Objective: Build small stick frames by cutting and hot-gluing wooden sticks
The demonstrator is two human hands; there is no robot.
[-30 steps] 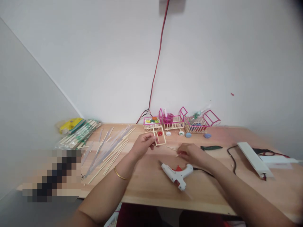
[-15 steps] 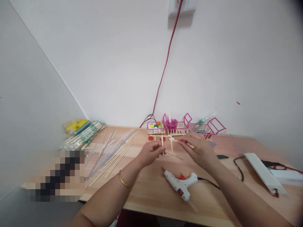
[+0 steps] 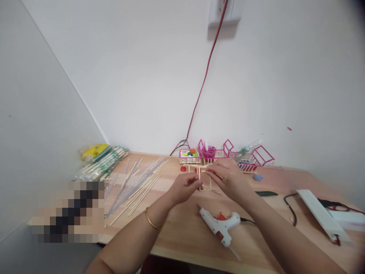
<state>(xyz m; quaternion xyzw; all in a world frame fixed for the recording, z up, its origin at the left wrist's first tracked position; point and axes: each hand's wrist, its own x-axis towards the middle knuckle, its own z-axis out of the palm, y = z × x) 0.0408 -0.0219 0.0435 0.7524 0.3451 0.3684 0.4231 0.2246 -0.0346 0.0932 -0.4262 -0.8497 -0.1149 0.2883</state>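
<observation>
A small frame of thin wooden sticks [image 3: 210,183] is held up over the middle of the table. My left hand [image 3: 186,187] pinches its left side near an upright. The fingers of my right hand [image 3: 226,175] close on a short stick [image 3: 203,171], which reaches the top of that upright; whether they touch is too small to tell. Below the hands, a white glue gun [image 3: 219,225] with a red trigger lies on its side, its nozzle toward the upper left.
Loose sticks [image 3: 145,190] and clear glue rods lie left, beside packaged sticks [image 3: 105,165]. Pink-rimmed stick baskets [image 3: 189,156] line the wall. A green blade-shaped piece [image 3: 266,193], white power strip [image 3: 321,213] and scissors [image 3: 336,205] lie right.
My right hand has moved left with the short stick, bringing it from beyond the frame's right side to the left upright. The whole view has shifted slightly.
</observation>
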